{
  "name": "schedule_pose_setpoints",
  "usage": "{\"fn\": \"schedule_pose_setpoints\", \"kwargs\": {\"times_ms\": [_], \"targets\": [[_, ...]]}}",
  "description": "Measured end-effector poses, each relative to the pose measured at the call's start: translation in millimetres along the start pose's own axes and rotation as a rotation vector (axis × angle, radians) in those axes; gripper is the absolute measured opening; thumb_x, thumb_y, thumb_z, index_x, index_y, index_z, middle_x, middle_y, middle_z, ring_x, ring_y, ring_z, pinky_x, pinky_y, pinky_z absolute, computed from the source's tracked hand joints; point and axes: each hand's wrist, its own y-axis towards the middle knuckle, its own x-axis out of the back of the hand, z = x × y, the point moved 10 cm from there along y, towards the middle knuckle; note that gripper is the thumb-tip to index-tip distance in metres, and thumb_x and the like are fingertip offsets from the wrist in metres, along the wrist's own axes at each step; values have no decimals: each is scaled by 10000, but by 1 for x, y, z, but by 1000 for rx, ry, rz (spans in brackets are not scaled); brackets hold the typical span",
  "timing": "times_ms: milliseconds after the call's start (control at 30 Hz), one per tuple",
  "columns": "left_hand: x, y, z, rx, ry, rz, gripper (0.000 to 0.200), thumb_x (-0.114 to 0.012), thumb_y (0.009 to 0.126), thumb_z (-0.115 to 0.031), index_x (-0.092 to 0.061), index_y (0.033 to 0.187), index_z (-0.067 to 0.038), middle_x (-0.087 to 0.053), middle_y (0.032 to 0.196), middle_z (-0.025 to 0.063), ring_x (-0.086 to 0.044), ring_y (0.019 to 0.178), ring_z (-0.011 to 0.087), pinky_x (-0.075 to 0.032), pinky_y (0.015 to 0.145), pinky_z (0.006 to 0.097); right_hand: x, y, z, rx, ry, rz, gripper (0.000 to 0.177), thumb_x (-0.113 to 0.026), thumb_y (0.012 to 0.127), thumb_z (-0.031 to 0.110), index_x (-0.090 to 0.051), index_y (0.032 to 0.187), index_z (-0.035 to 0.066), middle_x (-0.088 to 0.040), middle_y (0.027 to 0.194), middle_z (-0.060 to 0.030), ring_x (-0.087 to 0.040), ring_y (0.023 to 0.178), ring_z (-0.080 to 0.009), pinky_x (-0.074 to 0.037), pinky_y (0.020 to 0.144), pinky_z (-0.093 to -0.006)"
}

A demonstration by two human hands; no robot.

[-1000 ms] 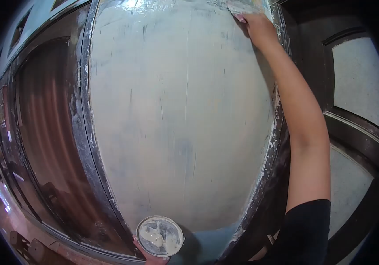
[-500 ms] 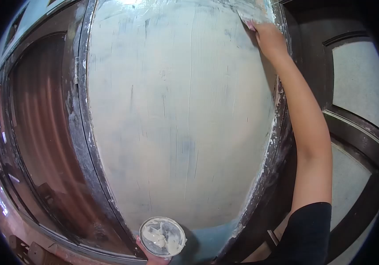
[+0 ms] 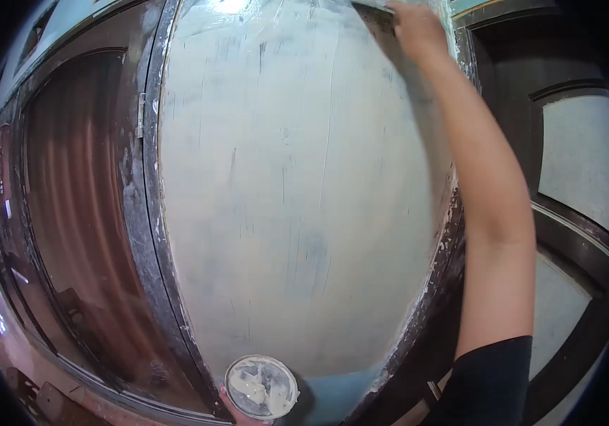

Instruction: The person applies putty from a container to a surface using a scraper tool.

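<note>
My right hand (image 3: 421, 32) is raised to the upper right of a pale, putty-smeared wall panel (image 3: 290, 213). Its fingers close around a putty knife (image 3: 373, 15), whose dark, wide blade lies at the panel's top; the handle is hidden in the grip. Low in the view, my left hand (image 3: 237, 414) holds a round tub (image 3: 231, 380) from beneath and the left side, mostly hidden by it. White putty (image 3: 251, 387) lies in lumps and smears inside the tub. Thin ridges and darker streaks run down the panel.
A dark, paint-chipped frame (image 3: 150, 177) borders the panel on the left, with a reddish-brown glazed door (image 3: 77, 192) beyond. To the right stands a dark door (image 3: 503, 71) with pale panes (image 3: 581, 145). A brown chair (image 3: 59, 405) shows at lower left.
My right hand and the putty knife have moved up, the blade now turned darker side to view. The whole view has shifted slightly, while the tub stays low in my left hand.
</note>
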Motion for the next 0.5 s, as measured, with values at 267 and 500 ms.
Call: {"fn": "schedule_pose_setpoints", "kwargs": {"times_ms": [267,500], "targets": [[63,-2,-34,-113,67,-60,866,-390,731,-818,-440,1373,-238,-412,1421,69,-416,1258,361,-359,999,607,14,-26,10,113,29,53,303,-571,825,94,-642,1118,130,-651,969,-101,-580,937,-328,-492,809,-426],[58,-14,-44,-112,82,-25,879,-394,725,-823,-435,1378,-236,-411,1422,69,-419,1258,359,-357,1005,604,-21,-15,26,103,-88,-140,320,-543,842,86,-604,1149,148,-657,977,-93,-582,933,-313,-493,815,-433]]}}
